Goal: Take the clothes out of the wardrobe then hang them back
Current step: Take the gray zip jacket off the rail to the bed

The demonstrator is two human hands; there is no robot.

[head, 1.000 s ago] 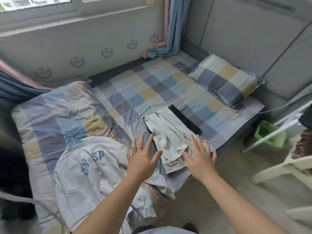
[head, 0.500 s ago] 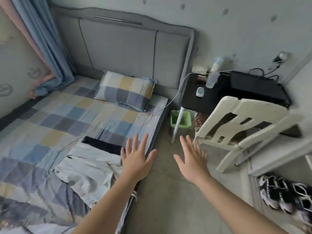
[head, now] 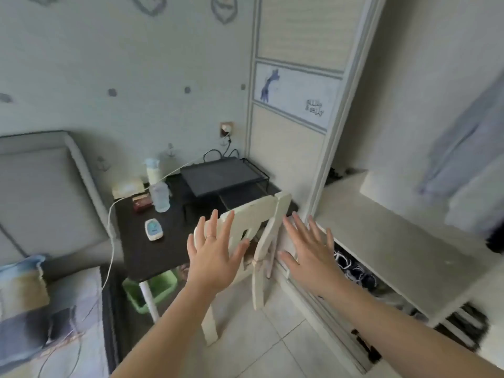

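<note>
The open wardrobe [head: 392,241] fills the right side, with a white inner shelf and a sliding door [head: 294,85] pushed to the left. A pale blue garment [head: 463,154] hangs blurred at the far right inside it. My left hand [head: 215,255] and my right hand [head: 308,255] are both held out in front of me with fingers spread, holding nothing. They hover over a cream chair, a little left of the wardrobe opening. The clothes on the bed are out of view.
A cream chair [head: 261,241] stands between me and a black side table [head: 152,241] that carries bottles, a small device and a black rack. A green bin [head: 141,293] sits under the table. Shoes [head: 354,271] lie low in the wardrobe. The bed corner [head: 41,309] is at lower left.
My view has swung right, from the clothes lying on the bed to the side table, chair and open wardrobe. Both hands stay spread and empty.
</note>
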